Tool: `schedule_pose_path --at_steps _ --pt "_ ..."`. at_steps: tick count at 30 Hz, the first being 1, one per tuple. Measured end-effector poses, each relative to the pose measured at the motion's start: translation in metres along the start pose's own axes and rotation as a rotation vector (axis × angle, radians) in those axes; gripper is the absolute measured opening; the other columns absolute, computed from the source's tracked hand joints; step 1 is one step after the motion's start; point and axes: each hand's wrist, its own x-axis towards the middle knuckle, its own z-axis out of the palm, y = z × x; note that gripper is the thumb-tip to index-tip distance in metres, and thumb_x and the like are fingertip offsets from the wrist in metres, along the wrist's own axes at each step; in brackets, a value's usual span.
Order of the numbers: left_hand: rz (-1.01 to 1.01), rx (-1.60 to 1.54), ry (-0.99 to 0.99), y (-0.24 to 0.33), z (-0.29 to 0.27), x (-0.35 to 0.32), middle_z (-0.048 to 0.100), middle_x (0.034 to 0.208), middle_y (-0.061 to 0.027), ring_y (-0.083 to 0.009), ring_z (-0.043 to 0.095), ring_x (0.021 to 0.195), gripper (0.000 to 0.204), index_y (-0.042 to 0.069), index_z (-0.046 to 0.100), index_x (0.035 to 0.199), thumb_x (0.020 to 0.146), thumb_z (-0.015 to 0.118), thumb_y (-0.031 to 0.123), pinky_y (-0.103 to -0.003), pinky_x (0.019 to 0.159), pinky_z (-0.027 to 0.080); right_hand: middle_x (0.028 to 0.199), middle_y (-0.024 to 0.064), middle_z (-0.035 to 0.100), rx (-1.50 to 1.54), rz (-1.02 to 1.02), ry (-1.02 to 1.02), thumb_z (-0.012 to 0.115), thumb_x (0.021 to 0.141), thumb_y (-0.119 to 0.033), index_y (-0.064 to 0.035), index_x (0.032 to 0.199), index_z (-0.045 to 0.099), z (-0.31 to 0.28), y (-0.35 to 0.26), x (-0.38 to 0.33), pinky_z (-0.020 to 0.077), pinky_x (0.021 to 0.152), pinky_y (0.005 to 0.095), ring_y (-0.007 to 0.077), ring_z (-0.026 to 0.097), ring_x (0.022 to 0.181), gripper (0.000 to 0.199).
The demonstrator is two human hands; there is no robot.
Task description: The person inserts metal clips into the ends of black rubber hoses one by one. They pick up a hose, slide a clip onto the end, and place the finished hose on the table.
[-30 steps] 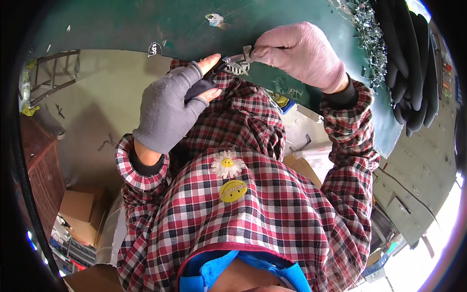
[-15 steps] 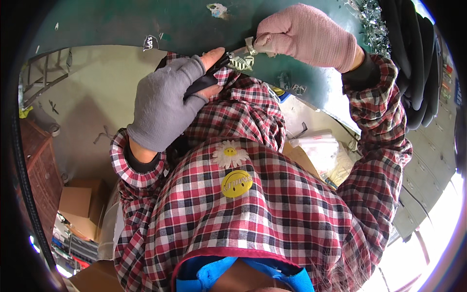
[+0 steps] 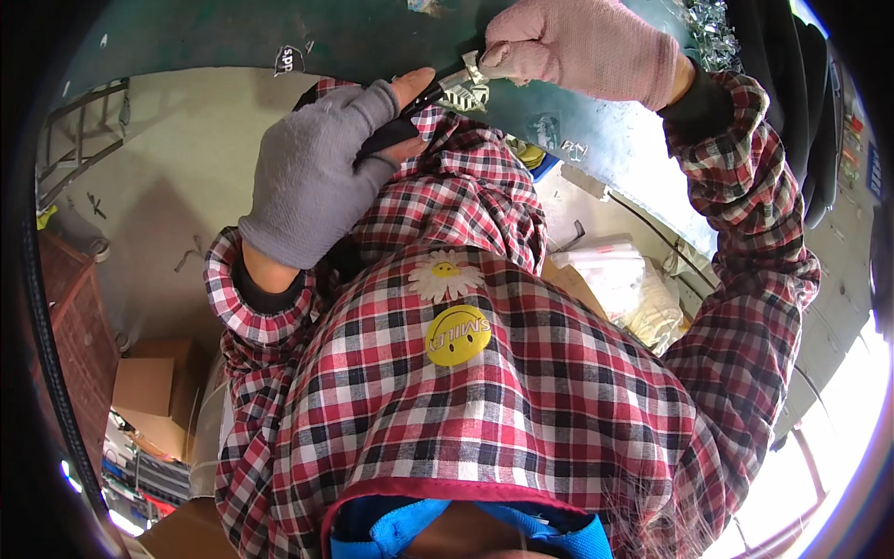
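My left hand (image 3: 321,168) wears a grey glove with bare fingertips. It is closed round a dark cable-like piece (image 3: 424,101), much of which is hidden in the palm. From its tip a short greyish length (image 3: 453,80) reaches toward a small pale strip (image 3: 472,67). In a pink knitted glove, my right hand (image 3: 577,51) pinches at that strip's end over the table edge; its fingertips cover the rest. A striped whitish scrap (image 3: 466,96) shows just below the strip.
The dark green tabletop (image 3: 186,42) has torn stickers on it. Shiny clippings (image 3: 712,37) are heaped near black hose-like lengths (image 3: 782,84) at the right. Plastic bags (image 3: 610,279) lie below the table; a cardboard box (image 3: 149,396) and wooden cabinet (image 3: 79,335) stand left.
The table and my right hand sit higher in the picture as the view shifts. Both hands keep their holds, and the gap between them looks about the same.
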Motion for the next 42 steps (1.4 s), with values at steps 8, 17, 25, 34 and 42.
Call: schedule_pose_path --at_steps 8,17,25,34,42 --pt "0.026 -0.008 0.023 -0.003 0.004 -0.001 0.068 0.098 -0.018 -0.0369 0.067 0.086 0.059 0.017 0.063 0.137 0.081 0.078 0.006 -0.04 0.074 0.053 0.072 0.0183 0.06 -0.008 -0.067 0.012 0.066 0.094 -0.039 -0.0064 0.081 0.067 0.007 0.001 0.008 0.0484 0.062 0.0433 0.0397 0.061 0.071 0.035" --pt "0.08 0.008 0.036 -0.014 0.005 -0.005 0.066 0.094 -0.0204 -0.0384 0.065 0.083 0.055 0.017 0.063 0.137 0.084 0.075 0.009 -0.039 0.073 0.052 0.073 0.0186 0.062 0.028 -0.1 -0.054 0.066 0.094 -0.036 -0.0044 0.08 0.067 0.016 0.003 0.019 0.0495 0.065 0.0434 0.037 0.063 0.073 0.034" --pt "-0.301 -0.365 -0.133 -0.022 -0.06 -0.073 0.046 0.076 0.0043 -0.0068 0.045 0.065 0.074 0.005 0.045 0.152 0.08 0.056 -0.007 -0.023 0.06 0.04 0.084 0.0078 0.071 -0.252 0.285 0.394 0.066 0.088 -0.042 -0.0128 0.092 0.073 0.016 0.025 -0.039 0.0548 0.074 0.0394 0.0306 0.068 0.08 0.03" --pt "-0.827 -0.758 -0.466 0.079 -0.328 -0.151 0.059 0.106 -0.0192 -0.0193 0.058 0.082 0.057 0.0 0.047 0.135 0.096 0.06 0.041 -0.032 0.076 0.053 0.115 0.018 0.062 0.219 -0.559 0.711 0.087 0.065 -0.034 -0.0043 0.12 0.06 0.118 -0.118 0.001 0.0507 0.09 0.0488 0.0388 0.06 0.11 0.068" --pt "0.555 -0.63 0.423 0.14 -0.231 0.016 0.042 0.143 -0.0185 -0.0244 0.047 0.12 0.068 0.002 0.026 0.152 0.104 0.048 0.044 -0.037 0.105 0.037 0.074 0.0057 0.061 -0.277 -0.052 1.241 0.083 0.056 -0.02 -0.0094 0.098 0.058 0.086 -0.09 -0.063 0.0489 0.076 0.0426 0.0306 0.063 0.078 0.051"
